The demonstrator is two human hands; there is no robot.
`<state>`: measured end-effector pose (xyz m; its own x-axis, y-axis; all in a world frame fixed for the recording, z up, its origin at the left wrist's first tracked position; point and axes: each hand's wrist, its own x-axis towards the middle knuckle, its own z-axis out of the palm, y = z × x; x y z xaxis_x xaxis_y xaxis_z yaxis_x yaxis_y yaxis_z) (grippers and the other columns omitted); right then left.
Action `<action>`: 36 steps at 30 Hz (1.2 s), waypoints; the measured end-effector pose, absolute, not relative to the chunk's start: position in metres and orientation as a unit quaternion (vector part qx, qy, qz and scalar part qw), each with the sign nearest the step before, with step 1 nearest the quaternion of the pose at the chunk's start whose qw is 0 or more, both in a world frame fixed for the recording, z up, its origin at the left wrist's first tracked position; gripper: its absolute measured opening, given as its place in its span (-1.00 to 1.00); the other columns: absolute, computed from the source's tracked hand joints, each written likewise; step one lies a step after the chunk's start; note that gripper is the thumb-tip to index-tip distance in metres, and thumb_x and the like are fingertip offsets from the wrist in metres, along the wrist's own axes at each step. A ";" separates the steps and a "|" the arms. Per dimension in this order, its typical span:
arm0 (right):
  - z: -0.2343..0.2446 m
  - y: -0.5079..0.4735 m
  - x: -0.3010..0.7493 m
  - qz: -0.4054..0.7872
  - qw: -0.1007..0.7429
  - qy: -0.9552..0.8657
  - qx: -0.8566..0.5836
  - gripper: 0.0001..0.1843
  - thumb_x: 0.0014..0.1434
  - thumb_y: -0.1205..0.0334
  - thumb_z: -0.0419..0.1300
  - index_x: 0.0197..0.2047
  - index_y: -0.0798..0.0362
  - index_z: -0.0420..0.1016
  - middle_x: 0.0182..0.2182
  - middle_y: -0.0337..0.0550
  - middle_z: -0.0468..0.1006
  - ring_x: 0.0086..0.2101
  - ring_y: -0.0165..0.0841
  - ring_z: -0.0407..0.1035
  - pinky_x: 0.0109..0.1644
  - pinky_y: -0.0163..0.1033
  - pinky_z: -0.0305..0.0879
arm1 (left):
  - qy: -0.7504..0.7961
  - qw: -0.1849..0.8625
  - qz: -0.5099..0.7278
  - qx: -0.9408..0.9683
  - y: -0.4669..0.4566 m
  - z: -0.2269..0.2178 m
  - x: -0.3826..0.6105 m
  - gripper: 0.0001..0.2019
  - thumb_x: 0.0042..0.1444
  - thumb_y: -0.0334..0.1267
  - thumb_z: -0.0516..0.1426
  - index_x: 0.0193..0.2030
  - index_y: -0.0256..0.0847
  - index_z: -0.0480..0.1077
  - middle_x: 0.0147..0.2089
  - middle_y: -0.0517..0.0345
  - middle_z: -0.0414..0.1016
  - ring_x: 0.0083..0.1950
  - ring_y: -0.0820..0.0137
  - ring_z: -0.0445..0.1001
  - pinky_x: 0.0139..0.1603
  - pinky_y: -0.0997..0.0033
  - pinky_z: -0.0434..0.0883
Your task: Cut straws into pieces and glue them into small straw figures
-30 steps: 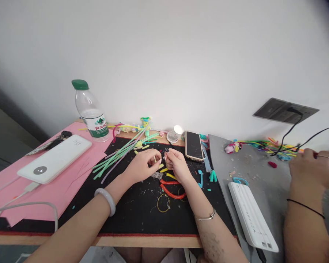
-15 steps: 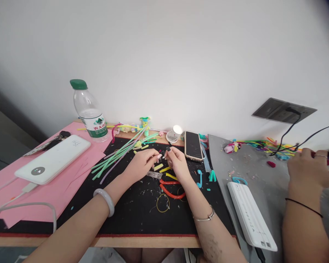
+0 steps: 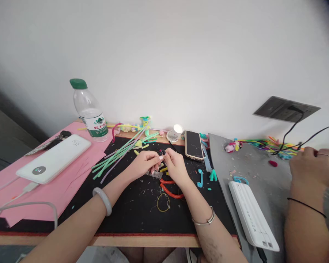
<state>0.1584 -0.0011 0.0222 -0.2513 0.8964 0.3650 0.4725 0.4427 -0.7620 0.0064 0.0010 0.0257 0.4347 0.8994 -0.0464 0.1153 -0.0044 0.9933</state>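
My left hand (image 3: 142, 165) and my right hand (image 3: 177, 168) meet over the black mat (image 3: 131, 215), fingertips pinched together. Between them is something tiny, with a dark red speck showing; its kind I cannot make out. Just under the fingers are yellow pieces (image 3: 163, 169) and a small clear plastic strip (image 3: 155, 175), partly covered. Closer to me, red fuzzy stems (image 3: 171, 193) lie bent beside a thin rubber band (image 3: 163, 203). A bundle of green and lilac pipe cleaners (image 3: 119, 153) rests left of my left hand.
Behind my hands stand a small white cup (image 3: 173, 136) and a phone (image 3: 194, 145). A water bottle (image 3: 94, 122) and a white power bank (image 3: 55, 159) are on pink paper (image 3: 68, 195). At right are another power bank (image 3: 252, 215) and another person's hand (image 3: 308, 168).
My hands have drawn closer together, fingertips now touching. My right hand shifted slightly left and covers more of the yellow pieces. The view has turned slightly.
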 end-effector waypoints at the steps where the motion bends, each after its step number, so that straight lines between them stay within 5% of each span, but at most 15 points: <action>1: 0.022 -0.001 0.158 0.247 0.400 -0.751 -0.464 -0.73 0.22 0.26 -0.11 -0.53 0.04 0.09 -0.63 -0.34 0.15 -0.57 -0.48 0.05 -0.45 -0.36 -0.01 | 0.408 0.581 0.338 0.618 0.001 0.026 0.006 -0.65 0.06 -0.03 0.04 -0.56 -0.28 0.24 -0.64 0.27 0.30 -0.67 0.60 0.23 -0.65 0.61 0.11; 8: 0.018 -0.001 0.153 0.106 0.395 -0.769 -0.492 -0.76 0.20 0.29 -0.11 -0.51 0.04 0.11 -0.59 -0.28 0.21 -0.54 -0.44 0.12 -0.42 -0.33 0.00 | 0.391 0.597 0.345 0.610 0.004 0.020 0.007 -0.64 0.07 -0.02 0.04 -0.55 -0.29 0.24 -0.60 0.24 0.34 -0.67 0.61 0.25 -0.64 0.61 0.10; 36: 0.017 0.010 0.167 0.085 0.444 -0.688 -0.567 -0.71 0.19 0.26 -0.09 -0.57 0.04 0.13 -0.66 -0.31 0.22 -0.60 -0.45 0.14 -0.46 -0.33 0.01 | 0.390 0.580 0.394 0.597 0.007 0.017 0.005 -0.67 0.03 -0.04 0.09 -0.55 -0.29 0.28 -0.61 0.23 0.35 -0.64 0.59 0.25 -0.59 0.57 0.22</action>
<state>0.1666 0.0100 0.0165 0.0377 0.8565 0.5147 0.7060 0.3417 -0.6204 0.0051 0.0074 0.0172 0.3859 0.9224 0.0182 0.0097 -0.0237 0.9997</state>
